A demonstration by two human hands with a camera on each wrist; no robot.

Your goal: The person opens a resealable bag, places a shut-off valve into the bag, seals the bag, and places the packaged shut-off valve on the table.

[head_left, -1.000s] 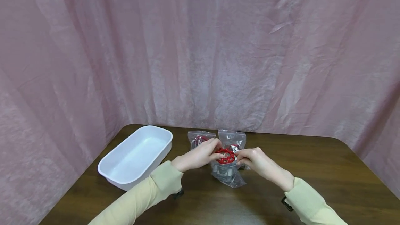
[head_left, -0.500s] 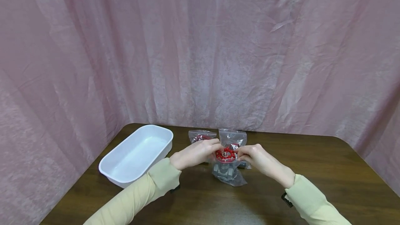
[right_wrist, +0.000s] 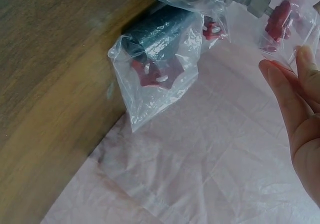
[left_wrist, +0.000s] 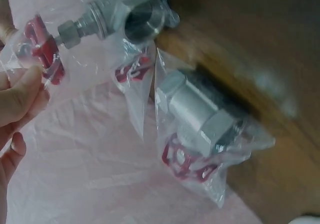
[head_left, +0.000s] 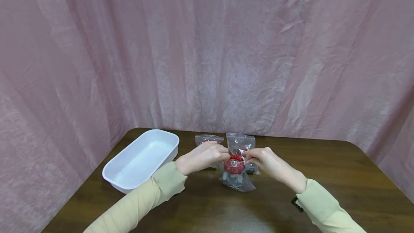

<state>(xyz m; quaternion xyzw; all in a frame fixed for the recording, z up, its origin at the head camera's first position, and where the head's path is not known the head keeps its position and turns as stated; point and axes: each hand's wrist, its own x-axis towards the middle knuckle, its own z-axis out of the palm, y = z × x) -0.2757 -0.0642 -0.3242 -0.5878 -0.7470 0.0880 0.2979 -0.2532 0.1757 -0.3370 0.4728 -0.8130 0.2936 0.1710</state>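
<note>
A gate valve with a red handwheel [head_left: 234, 165] and grey metal body [left_wrist: 112, 16] stands in a clear plastic bag [head_left: 246, 185] on the table. The bag's film rises around the wheel. My left hand [head_left: 207, 156] pinches the bag's upper edge on the left of the wheel, thumb against forefinger in the left wrist view. Opposite it, my right hand [head_left: 271, 165] pinches the edge on the right, close beside the wheel [right_wrist: 280, 21]. Behind them lie two more bagged valves, one at the left [left_wrist: 197, 114] partly hidden by my left hand, one at the right [right_wrist: 160, 38].
A white plastic tub [head_left: 140, 161] stands to the left on the brown wooden table [head_left: 323, 175]. Pink curtain [head_left: 207, 53] hangs behind the table's back edge and at both sides.
The bag's film has come up over the red handwheel, which stood bare above it before. My left hand has shifted from over the wheel to its left side. The right hand hardly moved.
</note>
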